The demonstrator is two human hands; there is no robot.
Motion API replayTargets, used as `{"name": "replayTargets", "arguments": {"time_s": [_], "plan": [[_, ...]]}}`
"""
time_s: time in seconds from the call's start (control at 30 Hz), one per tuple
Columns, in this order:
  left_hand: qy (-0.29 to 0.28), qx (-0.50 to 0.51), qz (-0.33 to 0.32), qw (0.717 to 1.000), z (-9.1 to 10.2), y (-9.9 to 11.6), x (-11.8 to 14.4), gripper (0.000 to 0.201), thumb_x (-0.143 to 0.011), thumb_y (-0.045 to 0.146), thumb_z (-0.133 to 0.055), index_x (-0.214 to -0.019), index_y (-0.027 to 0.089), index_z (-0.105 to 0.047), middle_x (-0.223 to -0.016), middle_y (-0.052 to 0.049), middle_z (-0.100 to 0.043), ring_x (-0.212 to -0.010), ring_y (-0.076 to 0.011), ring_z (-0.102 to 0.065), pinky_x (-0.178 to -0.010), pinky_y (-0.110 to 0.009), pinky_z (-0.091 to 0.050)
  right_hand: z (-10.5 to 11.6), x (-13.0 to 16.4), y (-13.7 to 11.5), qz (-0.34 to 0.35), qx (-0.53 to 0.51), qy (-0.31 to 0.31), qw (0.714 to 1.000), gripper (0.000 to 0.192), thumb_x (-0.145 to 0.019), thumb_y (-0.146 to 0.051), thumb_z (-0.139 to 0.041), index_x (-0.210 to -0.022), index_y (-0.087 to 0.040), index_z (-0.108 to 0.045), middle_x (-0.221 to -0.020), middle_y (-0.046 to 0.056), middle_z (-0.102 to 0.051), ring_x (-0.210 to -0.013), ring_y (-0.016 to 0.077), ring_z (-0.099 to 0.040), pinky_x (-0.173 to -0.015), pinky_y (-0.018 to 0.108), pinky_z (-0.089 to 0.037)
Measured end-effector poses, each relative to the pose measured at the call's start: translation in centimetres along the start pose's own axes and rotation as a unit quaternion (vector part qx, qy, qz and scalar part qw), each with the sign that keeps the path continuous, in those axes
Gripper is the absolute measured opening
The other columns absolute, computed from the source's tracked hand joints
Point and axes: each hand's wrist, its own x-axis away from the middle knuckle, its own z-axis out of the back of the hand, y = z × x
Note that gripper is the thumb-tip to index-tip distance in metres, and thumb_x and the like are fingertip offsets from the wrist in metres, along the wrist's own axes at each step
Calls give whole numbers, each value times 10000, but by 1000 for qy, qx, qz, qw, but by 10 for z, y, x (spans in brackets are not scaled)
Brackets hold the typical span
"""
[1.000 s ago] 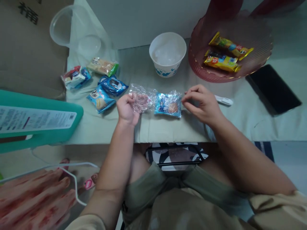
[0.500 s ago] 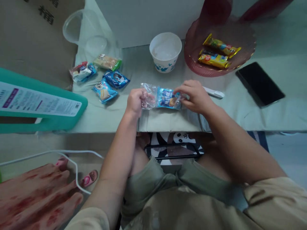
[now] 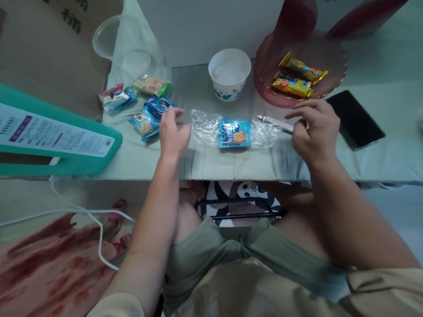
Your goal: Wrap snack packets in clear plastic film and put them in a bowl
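Observation:
A blue snack packet (image 3: pixel 235 133) lies inside a clear plastic wrapper (image 3: pixel 206 128) on the cloth-covered table, with loose film spread to either side. My left hand (image 3: pixel 174 134) hovers beside the wrapper's left end, fingers apart and holding nothing. Behind it are blue snack packets (image 3: pixel 144 122), partly covered by the hand. On the right, my right hand (image 3: pixel 315 130) has curled fingers and thumb at the end of a slim white knife-like tool (image 3: pixel 275 122). The tool's other end points left over the wrapper; the gripped end is hidden.
A patterned paper cup (image 3: pixel 230 86) stands behind the packet. A pink glass plate (image 3: pixel 264 90) holds yellow snack packs (image 3: pixel 293 84), with a phone (image 3: pixel 355 118) to its right. Left are a clear plastic tub (image 3: pixel 120 61), other snacks (image 3: pixel 117 97) and a green container (image 3: pixel 110 136).
Both hands have let go of the wrapped packet. My left hand has moved left towards the snacks, and my right hand has moved right to the white tool.

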Motion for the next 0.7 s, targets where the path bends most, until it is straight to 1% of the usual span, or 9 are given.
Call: {"name": "replayTargets", "arguments": {"time_s": [0.1,0.17,0.23,0.3,0.37,0.47,0.57,0.63,0.7], "plan": [[-85,-12,-129,988,-1,11,4,366,-648,113,-756,-979,258,-700,-1427,-68,-597,-1460,-328,-441,-1220,-428,-342,-4,2,-21,61,-43,-94,993,351,-839,-161,-539,-1098,-309,-724,-1097,86,-726,-1064,323,-664,-938,547,-517],[-145,-42,-159,976,-4,16,5,288,-661,137,-768,-914,264,-719,-1460,-54,-594,-1537,-356,-331,-1270,-477,-254,-14,4,-31,111,-44,-162,980,398,-821,-201,-607,-1193,-302,-704,-1182,90,-720,-1144,337,-635,-992,560,-485],[-175,-55,-156,971,-9,17,3,167,-689,139,-740,-809,250,-705,-1389,-56,-643,-1529,-358,-346,-1269,-494,-243,-23,7,-35,144,-14,-204,968,362,-822,-200,-628,-1156,-297,-727,-1127,91,-730,-1138,333,-621,-1022,568,-448],[-176,-42,-143,973,-12,18,1,121,-709,118,-697,-729,234,-666,-1241,-63,-699,-1434,-331,-465,-1233,-462,-295,-28,9,-36,161,22,-237,958,256,-844,-174,-598,-1006,-285,-762,-958,80,-731,-1018,295,-635,-966,519,-455],[-154,-17,-123,980,-14,19,-1,119,-738,111,-656,-710,225,-634,-1036,-55,-723,-1213,-280,-608,-1132,-404,-395,-27,12,-37,172,39,-267,947,243,-856,-155,-554,-894,-264,-768,-887,71,-726,-881,246,-639,-830,425,-467],[-103,44,-56,992,-16,19,-4,119,-812,141,-593,-724,221,-590,-773,-15,-667,-815,-184,-635,-846,-298,-492,-19,18,-41,176,26,-319,931,324,-837,-155,-517,-1003,-246,-780,-1061,68,-766,-808,208,-659,-676,351,-428],[-75,105,25,991,-18,17,-6,145,-854,170,-584,-722,224,-553,-676,8,-626,-618,-137,-563,-624,-247,-436,-14,22,-45,154,-14,-372,915,382,-862,-215,-513,-1147,-260,-762,-1079,40,-791,-805,200,-685,-665,326,-444],[-80,110,58,989,-18,15,-7,147,-853,205,-638,-726,221,-566,-638,14,-613,-584,-130,-543,-567,-236,-395,-15,22,-46,122,-24,-365,923,375,-900,-249,-497,-1169,-274,-757,-987,31,-797,-794,203,-691,-676,323,-466],[-114,85,63,988,-17,14,-7,173,-833,261,-713,-720,209,-592,-611,18,-602,-579,-127,-525,-550,-233,-369,-20,20,-46,101,-19,-315,943,381,-907,-234,-488,-1181,-259,-751,-1014,62,-781,-835,224,-700,-711,346,-502]]}}
